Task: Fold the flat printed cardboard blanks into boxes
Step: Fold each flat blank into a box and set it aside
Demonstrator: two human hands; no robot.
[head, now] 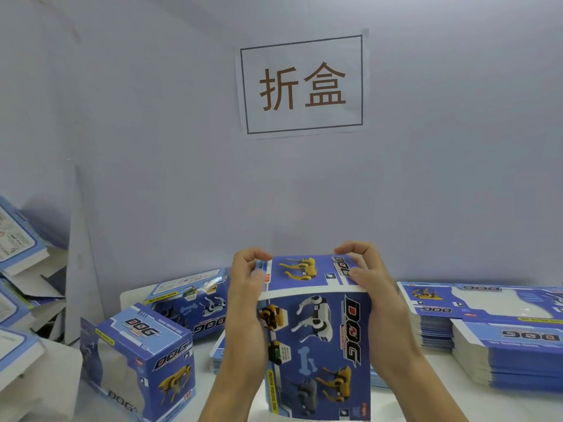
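Glossy blue printed cardboard blank (316, 351) held upright above white table (457, 403), top flap creased away. Left hand (246, 300) pinches upper left edge; right hand (370, 281) pinches upper right corner. Folded blue window box (143, 360) stands at left. Thick stack of flat blue blanks (499, 348) at right. Paper sign (303, 83) on pale wall.

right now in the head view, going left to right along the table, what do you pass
leaning pile of blanks → folded box → left hand → held blank → right hand → flat stacks
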